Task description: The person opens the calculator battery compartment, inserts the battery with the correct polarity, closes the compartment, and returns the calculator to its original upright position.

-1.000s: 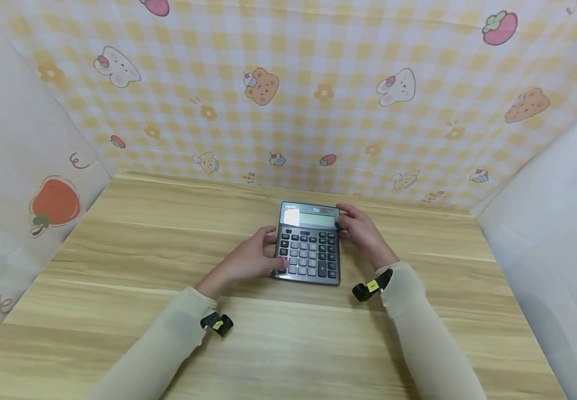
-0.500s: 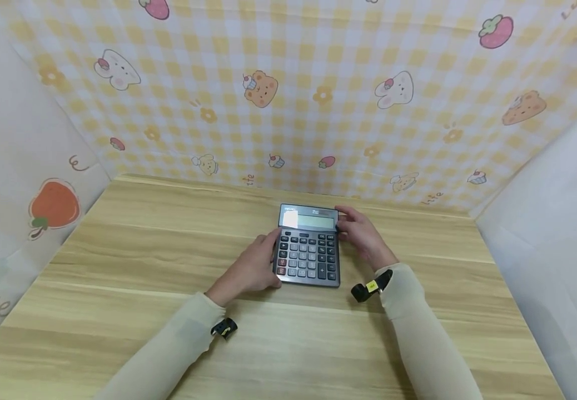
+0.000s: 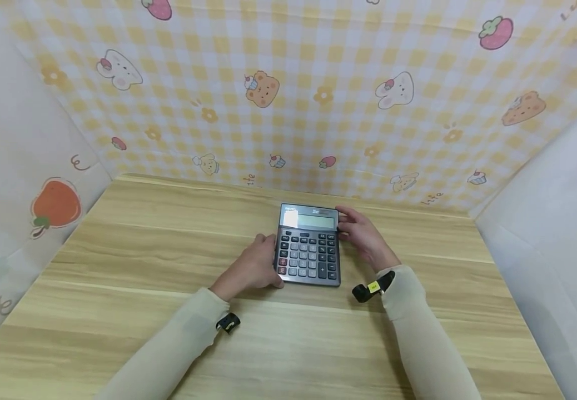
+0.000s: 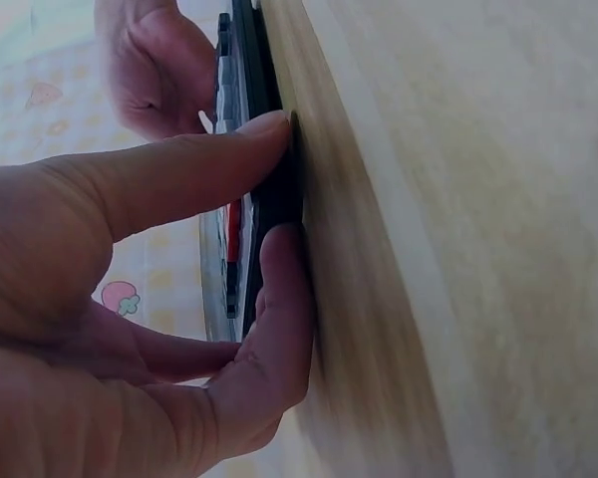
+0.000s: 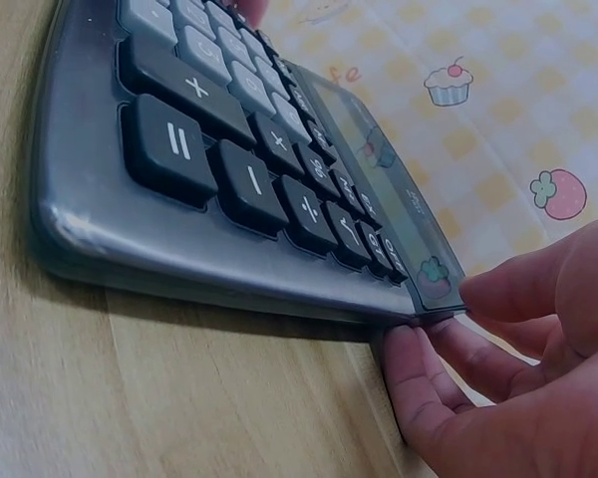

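Note:
A dark grey desktop calculator (image 3: 308, 247) lies on the wooden table, keys up, its display at the far end. My left hand (image 3: 253, 264) grips its near left corner, thumb at the front edge and fingers along the left side. In the left wrist view, thumb and fingers close on the calculator's dark edge (image 4: 251, 60). Beside the display, my right hand (image 3: 363, 239) holds the right edge. The right wrist view shows its fingertips (image 5: 409, 363) curled at the calculator's display corner, some at the side and one on the display's edge.
The wood-grain table (image 3: 143, 239) extends around the calculator on all sides. Behind it hangs a yellow checked cloth (image 3: 293, 128) with cartoon prints, close to the calculator's far end. White sheets (image 3: 558, 239) flank the table left and right.
My left hand has shifted from pressing its thumb over the lower left keys to the calculator's near left corner, uncovering the red keys. The right hand and calculator stay almost where they were.

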{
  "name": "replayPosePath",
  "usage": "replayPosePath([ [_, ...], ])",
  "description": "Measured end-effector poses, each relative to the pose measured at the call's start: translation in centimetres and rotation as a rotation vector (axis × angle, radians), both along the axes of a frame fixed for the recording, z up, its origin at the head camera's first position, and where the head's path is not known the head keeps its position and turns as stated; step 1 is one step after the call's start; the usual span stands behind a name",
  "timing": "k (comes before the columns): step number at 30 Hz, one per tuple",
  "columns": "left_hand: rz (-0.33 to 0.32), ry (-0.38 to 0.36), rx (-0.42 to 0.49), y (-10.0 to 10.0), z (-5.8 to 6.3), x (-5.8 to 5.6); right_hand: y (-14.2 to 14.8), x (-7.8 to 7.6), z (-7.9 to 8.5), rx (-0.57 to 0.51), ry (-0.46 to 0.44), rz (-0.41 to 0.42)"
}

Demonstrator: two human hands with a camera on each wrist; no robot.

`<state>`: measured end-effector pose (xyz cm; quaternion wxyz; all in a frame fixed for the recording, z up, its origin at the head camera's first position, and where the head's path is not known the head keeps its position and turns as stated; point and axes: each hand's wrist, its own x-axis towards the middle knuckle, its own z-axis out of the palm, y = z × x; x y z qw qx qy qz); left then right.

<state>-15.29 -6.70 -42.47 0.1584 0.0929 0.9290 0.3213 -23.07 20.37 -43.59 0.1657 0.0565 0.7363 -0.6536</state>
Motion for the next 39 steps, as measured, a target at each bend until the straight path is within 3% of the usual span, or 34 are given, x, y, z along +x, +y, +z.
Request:
replayPosePath([
  [10,-0.002,-0.029,-0.066,0.4,0.2,-0.7,0.2,0.0,0.1,-0.027,-0.015,-0.004],
  [15,-0.012,-0.044,-0.053,0.1,0.3,-0.8,0.3,0.0,0.1,-0.045,-0.022,-0.006],
  [26,-0.015,-0.05,0.087,-1.0,0.3,-0.6,0.4,0.4,-0.1,-0.097,0.004,-0.005],
  [33,-0.008,-0.058,0.183,-1.8,0.9,0.0,0.5,1.1,0.1,-0.145,0.019,-0.031],
  [39,-0.003,-0.021,0.231,-2.6,1.1,0.3,0.4,1.9,0.6,-0.187,0.032,-0.075],
])
